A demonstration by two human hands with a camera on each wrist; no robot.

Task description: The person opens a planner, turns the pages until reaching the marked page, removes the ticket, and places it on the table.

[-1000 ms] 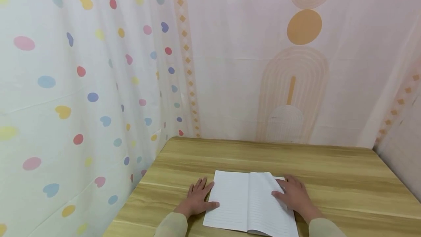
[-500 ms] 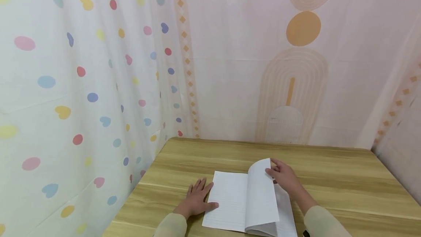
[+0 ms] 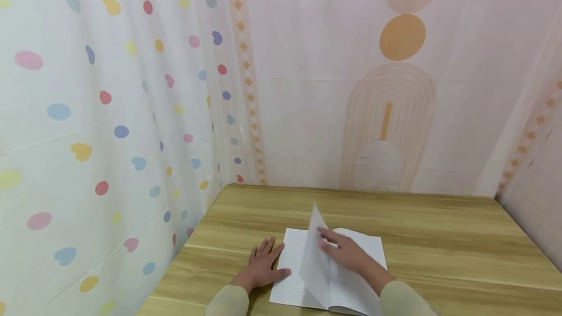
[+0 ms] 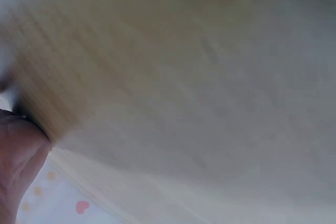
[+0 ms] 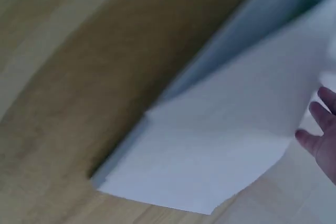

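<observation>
An open notebook (image 3: 357,289) with lined white pages lies on the wooden table. One page (image 3: 315,262) stands raised near the spine, leaning over the left side. My right hand (image 3: 347,252) is at this page's right face, fingers extended against it. In the right wrist view the fingertips of the right hand (image 5: 323,132) meet the white page (image 5: 226,135) without curling round it. Flat beside the notebook's left edge rests my left hand (image 3: 262,267), fingers spread and thumb over the left page's margin. Only part of the left hand (image 4: 21,156) shows in its wrist view.
The wood-grain table (image 3: 443,238) extends behind and to the right of the notebook. A dotted curtain (image 3: 110,160) hangs along the left, and a patterned curtain (image 3: 303,126) hangs behind the far table edge.
My right hand first lay at the right page's edge, then lifted a page by its upper corner. It has since swung left with the page past upright. The left hand has stayed put.
</observation>
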